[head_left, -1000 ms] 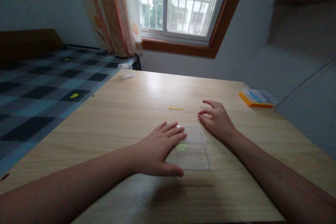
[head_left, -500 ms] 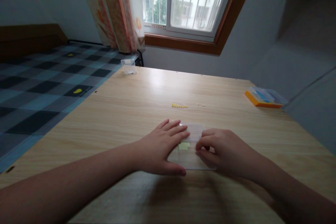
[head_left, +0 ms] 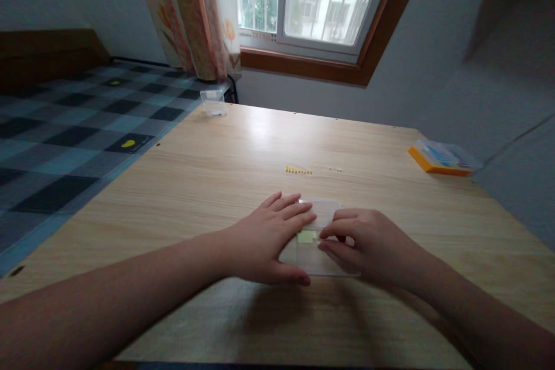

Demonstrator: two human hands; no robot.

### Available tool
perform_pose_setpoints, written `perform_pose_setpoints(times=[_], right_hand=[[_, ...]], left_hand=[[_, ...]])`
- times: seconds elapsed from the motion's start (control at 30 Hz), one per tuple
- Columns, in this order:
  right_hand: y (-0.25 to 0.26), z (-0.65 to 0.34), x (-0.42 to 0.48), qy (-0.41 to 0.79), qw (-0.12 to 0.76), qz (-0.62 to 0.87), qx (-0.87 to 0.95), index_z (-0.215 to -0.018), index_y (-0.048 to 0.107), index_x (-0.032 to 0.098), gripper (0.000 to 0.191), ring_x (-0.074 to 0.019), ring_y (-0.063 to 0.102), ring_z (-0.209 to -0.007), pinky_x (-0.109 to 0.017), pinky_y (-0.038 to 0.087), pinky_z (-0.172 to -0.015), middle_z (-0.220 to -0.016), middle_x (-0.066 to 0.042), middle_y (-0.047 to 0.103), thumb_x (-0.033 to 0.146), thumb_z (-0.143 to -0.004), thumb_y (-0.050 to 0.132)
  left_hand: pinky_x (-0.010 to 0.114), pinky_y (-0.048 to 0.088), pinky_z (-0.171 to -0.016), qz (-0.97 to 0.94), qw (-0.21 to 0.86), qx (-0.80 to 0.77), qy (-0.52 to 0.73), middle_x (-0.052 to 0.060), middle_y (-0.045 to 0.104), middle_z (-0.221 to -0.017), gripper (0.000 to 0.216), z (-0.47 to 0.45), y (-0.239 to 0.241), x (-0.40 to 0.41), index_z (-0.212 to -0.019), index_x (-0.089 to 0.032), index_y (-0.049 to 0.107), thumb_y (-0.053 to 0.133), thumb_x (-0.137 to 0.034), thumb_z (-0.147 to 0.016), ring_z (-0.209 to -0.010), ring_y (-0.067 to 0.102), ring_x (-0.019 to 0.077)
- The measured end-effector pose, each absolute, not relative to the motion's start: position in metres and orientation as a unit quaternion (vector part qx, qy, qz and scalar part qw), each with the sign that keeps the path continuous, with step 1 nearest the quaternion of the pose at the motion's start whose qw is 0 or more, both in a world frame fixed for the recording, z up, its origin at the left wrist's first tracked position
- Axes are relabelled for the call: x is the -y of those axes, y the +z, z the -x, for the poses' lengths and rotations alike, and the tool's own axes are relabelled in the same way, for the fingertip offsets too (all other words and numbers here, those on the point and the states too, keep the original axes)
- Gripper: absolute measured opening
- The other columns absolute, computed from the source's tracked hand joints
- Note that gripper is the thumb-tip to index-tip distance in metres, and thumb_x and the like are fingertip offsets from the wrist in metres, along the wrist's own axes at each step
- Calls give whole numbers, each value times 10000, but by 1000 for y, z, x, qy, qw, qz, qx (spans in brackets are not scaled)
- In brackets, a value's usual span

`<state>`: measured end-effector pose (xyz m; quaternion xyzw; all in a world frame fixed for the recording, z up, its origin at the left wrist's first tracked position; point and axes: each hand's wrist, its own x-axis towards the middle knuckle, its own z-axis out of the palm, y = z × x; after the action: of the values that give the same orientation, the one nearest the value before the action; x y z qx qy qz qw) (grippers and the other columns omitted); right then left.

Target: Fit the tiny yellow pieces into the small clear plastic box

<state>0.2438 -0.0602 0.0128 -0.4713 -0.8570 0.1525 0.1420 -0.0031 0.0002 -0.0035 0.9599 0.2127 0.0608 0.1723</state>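
Observation:
A clear plastic box (head_left: 329, 265), opened flat, lies on the table in front of me. My left hand (head_left: 269, 240) rests over the box's left side, fingers spread and thumb along the near edge. Inside, a patch of light green pieces (head_left: 307, 237) sits close to the left fingers. My right hand (head_left: 364, 243) is over the box's right side, thumb and index finger nearly meeting in a pinch beside the green patch. Whatever is between those fingertips is too small to name. Beyond the box is a row of tiny yellow pieces (head_left: 299, 170), with a few tiny pale pieces (head_left: 335, 169) to its right.
A small clear container (head_left: 213, 104) stands at the table's far left corner. An orange case with a clear lid (head_left: 440, 159) lies at the right edge. The wooden table (head_left: 208, 156) borders a bed with a checked cover (head_left: 82, 133); a window is behind.
My right fingertips have moved slightly left, up to the green patch. The left hand keeps its place on the box. The whole view has shifted a little.

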Motion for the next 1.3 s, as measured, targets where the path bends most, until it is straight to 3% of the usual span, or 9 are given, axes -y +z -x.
perform_pose_setpoints(times=[0.43, 1.3], right_hand=[[18, -247, 62, 148, 111, 396, 899, -937, 780, 204, 237, -65, 502, -646, -228, 301, -642, -752, 2, 624, 196, -974, 545], [12, -247, 61, 129, 122, 397, 900, -1008, 777, 213, 232, -72, 539, -688, -229, 328, -670, -794, -3, 647, 215, -989, 547]], left_hand=[[607, 140, -1256, -960, 169, -215, 55, 168, 364, -1631, 989, 3, -5, 0, -1540, -166, 450, 676, -779, -797, -1525, 271, 420], [612, 139, -1255, -960, 171, -212, 60, 168, 366, -1630, 977, 3, -5, 0, -1537, -165, 454, 666, -780, -808, -1528, 263, 421]])
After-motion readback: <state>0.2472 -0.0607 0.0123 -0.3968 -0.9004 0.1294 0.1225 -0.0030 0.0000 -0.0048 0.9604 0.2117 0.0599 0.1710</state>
